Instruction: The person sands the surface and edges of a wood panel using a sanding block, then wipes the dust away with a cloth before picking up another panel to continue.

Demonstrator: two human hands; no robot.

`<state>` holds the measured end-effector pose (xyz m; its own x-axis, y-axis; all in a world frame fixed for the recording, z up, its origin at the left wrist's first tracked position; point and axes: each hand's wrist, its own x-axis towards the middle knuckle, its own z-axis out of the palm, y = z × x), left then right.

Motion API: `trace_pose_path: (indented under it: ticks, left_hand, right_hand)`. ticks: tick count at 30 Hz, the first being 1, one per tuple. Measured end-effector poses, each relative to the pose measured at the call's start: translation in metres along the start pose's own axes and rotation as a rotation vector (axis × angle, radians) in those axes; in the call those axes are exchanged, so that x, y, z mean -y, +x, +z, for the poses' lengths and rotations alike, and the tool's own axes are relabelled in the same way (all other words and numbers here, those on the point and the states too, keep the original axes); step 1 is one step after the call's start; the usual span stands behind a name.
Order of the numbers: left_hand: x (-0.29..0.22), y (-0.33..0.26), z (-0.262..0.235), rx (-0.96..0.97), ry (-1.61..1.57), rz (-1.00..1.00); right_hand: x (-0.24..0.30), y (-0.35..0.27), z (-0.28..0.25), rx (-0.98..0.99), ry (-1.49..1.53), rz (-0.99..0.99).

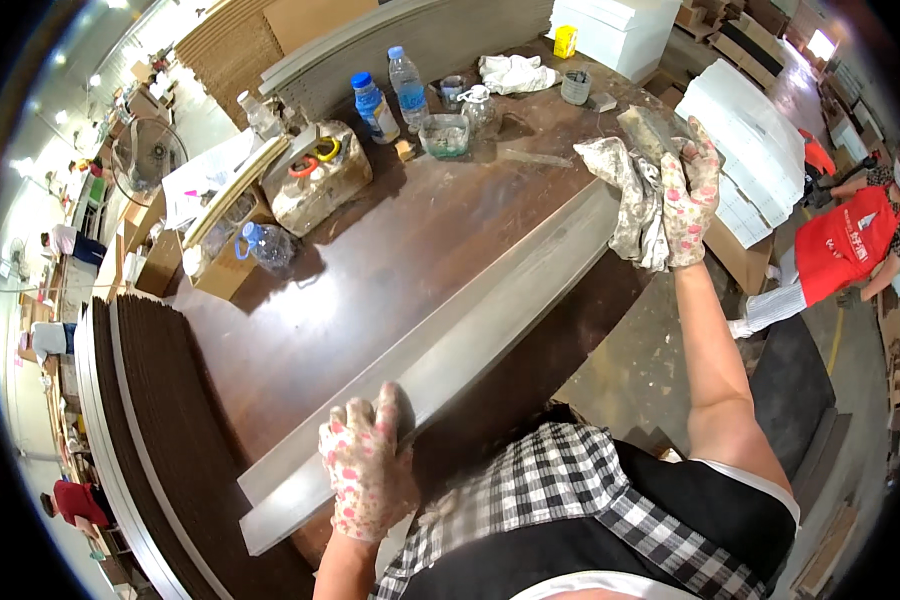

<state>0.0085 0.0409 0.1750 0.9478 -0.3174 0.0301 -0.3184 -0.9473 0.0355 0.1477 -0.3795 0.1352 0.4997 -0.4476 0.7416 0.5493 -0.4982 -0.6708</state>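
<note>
A long grey board (pixel 510 290) with a raised ridge along it lies slantwise over the table's near edge. My left hand (pixel 365 470), in a stained glove with pink spots, grips its near left part, the fingers bent over the upper face. At the board's far right end my right hand (pixel 692 195), in a matching glove, holds a crumpled, dirty cloth (pixel 635 200). The cloth touches that end and hangs down beside it. Just beyond the fingers is a flat grey-brown piece (pixel 648 132); whether the hand also holds it I cannot tell.
The brown table (pixel 370 300) bears bottles (pixel 407 88), a glass jar (pixel 481 112), a plastic tub (pixel 444 135), a white rag (pixel 517 74) and a smeared box (pixel 320 185). Stacked dark boards (pixel 170 400) stand left, white stacks (pixel 745 150) right. A person in a red apron (pixel 850 245) is at right.
</note>
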Motion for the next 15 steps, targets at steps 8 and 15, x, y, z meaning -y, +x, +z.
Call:
trace_pose_path:
  ticks: [8, 15]
  left_hand:
    - [-0.001, 0.012, 0.021, -0.041, -0.134, -0.069]
    - [0.03, -0.022, 0.004, -0.086, -0.131, -0.201]
  right_hand:
    - [0.003, -0.006, 0.013, 0.091, -0.016, 0.117]
    - [0.024, -0.005, 0.034, 0.115, -0.082, -0.092]
